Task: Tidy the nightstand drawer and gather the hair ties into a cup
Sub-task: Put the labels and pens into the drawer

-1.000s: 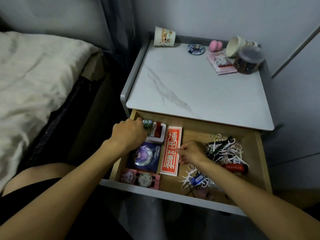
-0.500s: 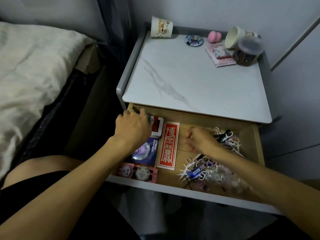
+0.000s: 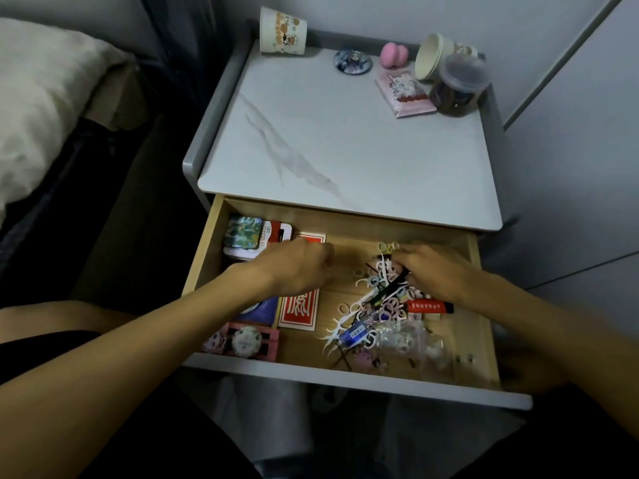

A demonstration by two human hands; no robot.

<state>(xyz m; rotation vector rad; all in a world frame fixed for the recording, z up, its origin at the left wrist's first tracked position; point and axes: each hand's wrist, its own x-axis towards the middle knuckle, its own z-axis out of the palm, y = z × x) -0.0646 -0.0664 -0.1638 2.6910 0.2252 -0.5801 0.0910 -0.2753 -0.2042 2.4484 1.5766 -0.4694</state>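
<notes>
The wooden drawer (image 3: 345, 379) stands pulled out under the marble nightstand top (image 3: 345, 150). At its right side lies a tangled pile of pale hair ties (image 3: 382, 307) mixed with white floss picks and black pins. My right hand (image 3: 432, 271) reaches into the back of that pile, its fingertips curled onto some ties. My left hand (image 3: 297, 267) hovers with curled fingers over the red card (image 3: 299, 307) and holds nothing that I can see. A patterned paper cup (image 3: 283, 31) stands upside down at the top's back left. A second cup (image 3: 430, 57) lies on its side at the back right.
In the drawer's left half sit a shiny tin (image 3: 243, 231), a purple card and a pink badge holder (image 3: 247, 340). A red tube (image 3: 428, 307) and a clear bag (image 3: 404, 337) lie by the ties. A lidded jar (image 3: 461, 86), pink sponge (image 3: 392, 54), badge (image 3: 352, 61) and pink packet (image 3: 404, 95) crowd the top's rear. The bed (image 3: 41, 98) is to the left.
My left hand let go of the tin at the drawer's back left and moved right over the red card. My right hand shifted right into the hair tie pile.
</notes>
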